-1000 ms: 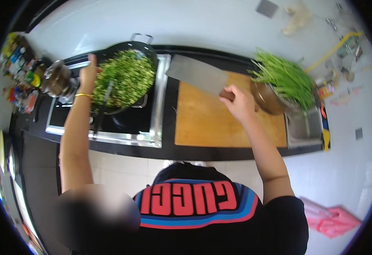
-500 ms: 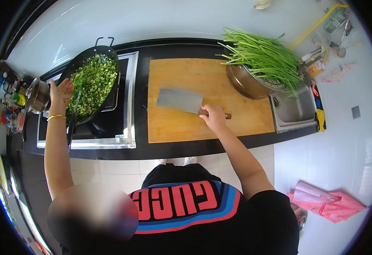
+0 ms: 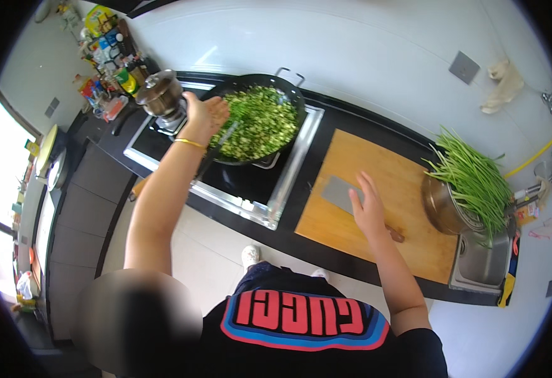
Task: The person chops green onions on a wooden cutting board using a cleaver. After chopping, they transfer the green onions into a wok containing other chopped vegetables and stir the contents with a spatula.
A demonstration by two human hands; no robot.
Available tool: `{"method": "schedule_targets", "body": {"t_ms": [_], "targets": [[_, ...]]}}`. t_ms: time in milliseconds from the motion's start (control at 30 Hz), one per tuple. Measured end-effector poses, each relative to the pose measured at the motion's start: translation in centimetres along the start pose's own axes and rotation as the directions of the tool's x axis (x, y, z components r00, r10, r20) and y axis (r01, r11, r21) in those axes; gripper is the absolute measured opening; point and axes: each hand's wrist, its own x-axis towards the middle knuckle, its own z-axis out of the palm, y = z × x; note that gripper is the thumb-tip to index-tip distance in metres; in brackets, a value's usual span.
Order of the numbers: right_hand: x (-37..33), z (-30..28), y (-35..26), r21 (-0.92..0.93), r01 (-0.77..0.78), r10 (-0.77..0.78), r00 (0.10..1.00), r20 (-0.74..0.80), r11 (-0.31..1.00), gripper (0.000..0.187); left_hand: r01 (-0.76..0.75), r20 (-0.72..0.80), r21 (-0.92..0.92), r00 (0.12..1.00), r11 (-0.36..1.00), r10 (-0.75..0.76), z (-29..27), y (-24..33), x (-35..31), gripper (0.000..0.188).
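Observation:
My left hand (image 3: 208, 120), with a yellow bangle at the wrist, is open at the left rim of a black wok (image 3: 298, 116). Finely chopped greens (image 3: 260, 123) fill the wok, and a long-handled turner (image 3: 224, 137) leans in it below that hand. Over a wooden cutting board (image 3: 358, 151), my right hand (image 3: 369, 208) has its fingers apart and grips nothing. Beneath it a cleaver (image 3: 337, 191) lies flat on the board; the hand hides the middle of it, while its wooden handle end shows to the right.
A lidded steel pot (image 3: 161, 94) stands on the hob left of the wok. Long green stalks (image 3: 474, 183) are heaped in a brown metal pot (image 3: 438, 206) at the board's right, beside a steel sink (image 3: 484, 261). Bottles and packets (image 3: 125, 79) crowd the far left corner.
My right hand has let go of the cleaver, which now rests on the board. The view has swung left, bringing the wok nearer the middle. My left hand stays beside the wok.

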Motion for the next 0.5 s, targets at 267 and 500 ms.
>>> {"method": "schedule_targets", "body": {"t_ms": [267, 500], "targets": [[15.1, 18.5, -20.8, 0.61, 0.206, -0.372, 0.915, 0.157, 0.765, 0.06, 0.331, 0.193, -0.061, 0.929, 0.942, -0.315, 2.1, 1.9, 1.7, 0.104], [21.8, 22.1, -18.3, 0.4, -0.317, 0.281, 0.948, 0.148, 0.86, 0.073, 0.504, 0.338, 0.1, 0.794, 0.858, -0.506, -1.8, 5.8, 4.4, 0.091]]}}
